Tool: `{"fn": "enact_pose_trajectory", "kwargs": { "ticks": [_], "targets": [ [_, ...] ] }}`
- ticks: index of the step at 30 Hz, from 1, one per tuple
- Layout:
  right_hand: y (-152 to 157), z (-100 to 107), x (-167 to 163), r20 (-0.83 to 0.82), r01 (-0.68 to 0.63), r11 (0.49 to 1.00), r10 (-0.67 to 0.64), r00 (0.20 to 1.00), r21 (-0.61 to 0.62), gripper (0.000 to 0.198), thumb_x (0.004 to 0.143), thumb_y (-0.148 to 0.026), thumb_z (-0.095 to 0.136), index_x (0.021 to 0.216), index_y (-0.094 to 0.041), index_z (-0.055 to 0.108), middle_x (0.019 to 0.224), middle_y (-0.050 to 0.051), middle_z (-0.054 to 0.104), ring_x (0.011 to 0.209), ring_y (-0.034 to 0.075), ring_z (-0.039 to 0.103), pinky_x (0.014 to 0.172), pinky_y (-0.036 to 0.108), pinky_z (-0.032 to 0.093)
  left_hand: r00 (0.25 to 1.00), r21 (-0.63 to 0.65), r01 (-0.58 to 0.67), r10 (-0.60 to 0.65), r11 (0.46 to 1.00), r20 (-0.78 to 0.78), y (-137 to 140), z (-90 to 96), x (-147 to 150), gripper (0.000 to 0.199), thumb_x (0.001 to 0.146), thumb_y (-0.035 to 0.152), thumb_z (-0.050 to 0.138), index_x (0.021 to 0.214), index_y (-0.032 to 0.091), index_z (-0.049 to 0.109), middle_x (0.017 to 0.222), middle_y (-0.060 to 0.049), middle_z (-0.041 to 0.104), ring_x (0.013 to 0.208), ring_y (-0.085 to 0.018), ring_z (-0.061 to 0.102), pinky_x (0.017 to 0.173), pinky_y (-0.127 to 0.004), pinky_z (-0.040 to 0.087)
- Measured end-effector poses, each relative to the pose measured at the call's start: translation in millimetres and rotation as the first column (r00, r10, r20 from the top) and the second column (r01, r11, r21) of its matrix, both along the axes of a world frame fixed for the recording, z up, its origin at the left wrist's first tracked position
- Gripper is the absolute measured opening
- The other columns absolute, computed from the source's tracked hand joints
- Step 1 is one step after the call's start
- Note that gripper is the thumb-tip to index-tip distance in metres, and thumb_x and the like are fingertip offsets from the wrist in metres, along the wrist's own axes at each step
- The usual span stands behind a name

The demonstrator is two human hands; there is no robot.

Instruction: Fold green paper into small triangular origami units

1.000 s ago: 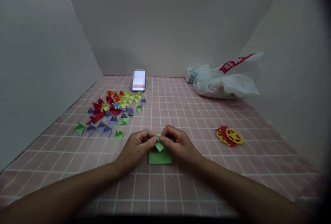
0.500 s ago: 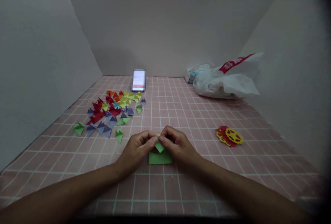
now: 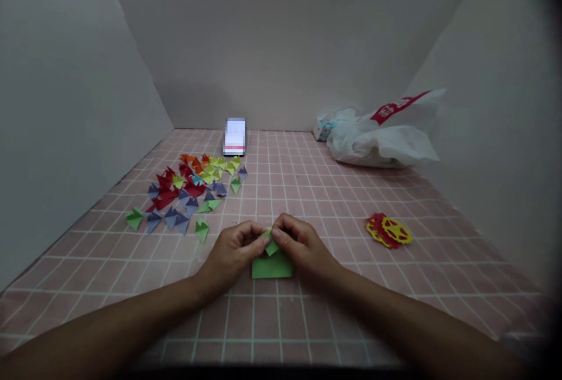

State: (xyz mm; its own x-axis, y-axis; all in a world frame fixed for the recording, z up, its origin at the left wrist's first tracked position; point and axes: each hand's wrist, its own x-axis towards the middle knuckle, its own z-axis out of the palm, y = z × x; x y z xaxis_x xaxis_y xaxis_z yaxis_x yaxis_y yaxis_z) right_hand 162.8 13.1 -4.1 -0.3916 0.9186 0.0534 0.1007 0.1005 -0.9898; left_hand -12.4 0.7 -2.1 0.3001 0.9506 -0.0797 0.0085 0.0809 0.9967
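A small green folded paper (image 3: 272,247) is pinched between both of my hands, just above the table. My left hand (image 3: 237,251) grips its left side with thumb and fingers, while my right hand (image 3: 302,245) pinches the right side, the thumbs almost meeting at the top. Part of the piece is hidden behind the fingertips. Beneath it lies green paper with a straight near edge (image 3: 272,269), flat on the tiled-pattern table. To the left, the closest of the folded paper pieces is a green one (image 3: 202,230).
Several folded paper pieces in red, orange, yellow, purple and green (image 3: 182,216) spread over the left side. A lit phone (image 3: 235,136) stands at the back. At back right lies a white plastic bag (image 3: 381,140) by a small box (image 3: 322,129). Red and yellow star-cut discs (image 3: 397,230) lie right.
My fingertips have shifted very slightly on the small green paper, and its lower tip sits a touch higher. Everything else looks the same.
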Motion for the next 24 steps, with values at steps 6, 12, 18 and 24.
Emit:
{"fn": "enact_pose_trajectory", "kwargs": {
  "ticks": [6, 12, 18, 24],
  "targets": [
    [1.8, 1.1, 1.8, 0.077, -0.018, 0.990, 0.007, 0.997, 0.138, 0.021, 0.090, -0.033, 0.051, 0.073, -0.021, 0.048, 0.070, -0.002, 0.046, 0.066, 0.014, 0.043, 0.060, 0.027, 0.036, 0.999, -0.001, -0.015, 0.015, 1.000, -0.040, -0.3, 2.8, 0.0, 0.018, 0.079, 0.034, 0.067, 0.078, 0.016, 0.066, 0.069, 0.000, 0.063, 0.065, -0.014, 0.057, 0.064, -0.025, 0.046],
    [3.9, 4.1, 2.7, 0.171, -0.041, 0.960, -0.007, 0.985, 0.276, 0.016, 0.088, -0.028, 0.055, 0.075, -0.020, 0.049, 0.075, 0.000, 0.052, 0.070, 0.015, 0.049, 0.065, 0.029, 0.037, 0.997, 0.008, 0.021, -0.021, 1.000, -0.070, -1.3, 2.5, 1.1, 0.015, 0.080, 0.030, 0.065, 0.077, 0.016, 0.066, 0.069, 0.000, 0.062, 0.065, -0.013, 0.055, 0.063, -0.024, 0.044],
    [3.9, 4.6, 2.8, 0.168, -0.048, 0.975, 0.011, 0.986, 0.218, 0.021, 0.091, -0.027, 0.049, 0.071, -0.020, 0.047, 0.071, -0.001, 0.049, 0.066, 0.014, 0.046, 0.061, 0.028, 0.036, 0.998, -0.074, 0.018, -0.022, 0.997, -0.053, 0.4, 3.6, 1.0, 0.017, 0.077, 0.032, 0.068, 0.072, 0.015, 0.065, 0.065, 0.000, 0.062, 0.062, -0.014, 0.057, 0.063, -0.025, 0.044],
    [6.1, 4.2, 3.7, 0.154, -0.037, 0.976, 0.003, 0.988, 0.216, 0.017, 0.088, -0.028, 0.055, 0.073, -0.020, 0.051, 0.075, 0.000, 0.053, 0.071, 0.015, 0.050, 0.064, 0.028, 0.038, 0.998, -0.120, -0.055, 0.055, 0.991, 0.000, 2.8, 5.2, 0.3, 0.020, 0.073, 0.034, 0.072, 0.073, 0.015, 0.065, 0.067, 0.000, 0.062, 0.062, -0.013, 0.059, 0.063, -0.026, 0.047]
  ]
}}
